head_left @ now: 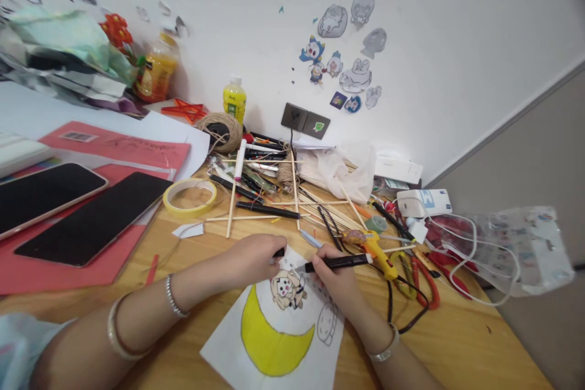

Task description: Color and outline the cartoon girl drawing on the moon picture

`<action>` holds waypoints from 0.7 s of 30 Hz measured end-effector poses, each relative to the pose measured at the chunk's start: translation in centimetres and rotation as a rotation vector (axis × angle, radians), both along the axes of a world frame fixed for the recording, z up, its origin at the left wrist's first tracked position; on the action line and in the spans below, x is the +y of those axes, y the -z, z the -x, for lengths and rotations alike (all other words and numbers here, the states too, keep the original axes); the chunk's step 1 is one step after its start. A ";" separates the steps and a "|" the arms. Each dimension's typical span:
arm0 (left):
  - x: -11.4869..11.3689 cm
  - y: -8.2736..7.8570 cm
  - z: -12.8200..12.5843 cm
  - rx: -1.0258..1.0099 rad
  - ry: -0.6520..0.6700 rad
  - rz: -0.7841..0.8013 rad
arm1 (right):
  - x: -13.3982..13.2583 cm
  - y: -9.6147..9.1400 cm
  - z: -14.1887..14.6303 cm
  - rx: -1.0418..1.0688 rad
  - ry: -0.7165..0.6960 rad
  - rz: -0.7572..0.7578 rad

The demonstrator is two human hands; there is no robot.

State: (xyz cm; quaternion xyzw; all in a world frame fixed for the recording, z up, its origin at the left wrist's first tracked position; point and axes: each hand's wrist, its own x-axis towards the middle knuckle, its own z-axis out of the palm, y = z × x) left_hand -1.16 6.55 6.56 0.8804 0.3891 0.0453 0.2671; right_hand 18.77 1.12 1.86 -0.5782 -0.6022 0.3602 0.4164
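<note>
My right hand [331,265] grips a black marker [345,261], its tip pointing left just over the white sheet of paper [228,350]. Closed fingers of my left hand [260,259] hold a small black marker cap [279,252] above the sheet's top edge. On the paper are a large yellow crescent moon [274,350], a small figure drawing [287,289] with long light-brown hair below the marker tip, and an uncoloured outline drawing [327,323] at the right. A grey-blue pen [311,238] lies just beyond my right hand.
A yellow glue gun [381,254] and red-handled pliers [425,280] lie to the right. Wooden sticks [249,217], markers [267,210] and a yellow tape roll [189,196] are beyond my hands. Two dark phones [95,216] rest on a red folder [150,149] at left.
</note>
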 end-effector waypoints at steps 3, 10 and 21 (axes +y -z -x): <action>0.0 0.0 0.0 0.005 -0.005 -0.008 | 0.0 0.1 0.0 0.007 -0.005 0.008; 0.0 0.2 0.0 0.013 0.004 -0.028 | 0.0 0.2 -0.1 0.006 -0.010 -0.008; 0.0 0.1 0.0 0.013 0.002 -0.028 | -0.1 0.3 -0.2 0.005 -0.005 -0.018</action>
